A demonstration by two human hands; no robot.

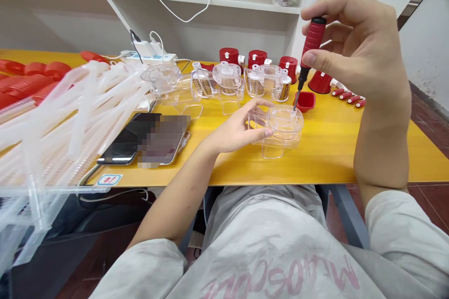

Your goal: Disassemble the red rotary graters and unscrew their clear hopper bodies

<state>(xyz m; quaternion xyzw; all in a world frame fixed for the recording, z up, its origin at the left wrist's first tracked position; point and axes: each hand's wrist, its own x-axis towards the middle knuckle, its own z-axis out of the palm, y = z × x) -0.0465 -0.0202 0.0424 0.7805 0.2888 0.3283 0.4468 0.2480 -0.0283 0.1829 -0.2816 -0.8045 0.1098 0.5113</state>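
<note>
— Clear plastic, that housing (pixel 282 131) on the yellow counter (pixel 329 159). Standing upright near the front edge, mouth up. Why pinned like that?

— Steadied by the left hand (pixel 238 131): fingers wrapped loosely against its near side, thumb at the rim, likely so nothing twists under the tool.

— And the red-handled screwdriver (pixel 308 56)?

— Pinched in the right hand (pixel 354 51), fingertips closed around the ribbed handle, held nearly vertical. Tip down inside the housing's open top, seemingly on a screw, though too small to tell.

— Wrist raised high, then?

— Yes, lifted well above the counter, probably to keep the shaft straight over the hole.

— Behind it?

— A row of finished clear units (pixel 228 81) with red caps (pixel 257 58) further back, apparently set out of the way. A small red tray (pixel 305 101) just beside the housing, within easy reach, contents hidden. Red pegs (pixel 347 96) off to the right.

— On the left?

— A heap of translucent white parts (pixel 70 117), a stack of red pieces (pixel 28 79) beyond, and a phone (pixel 122 147) lying flat, well apart from the work.
</note>
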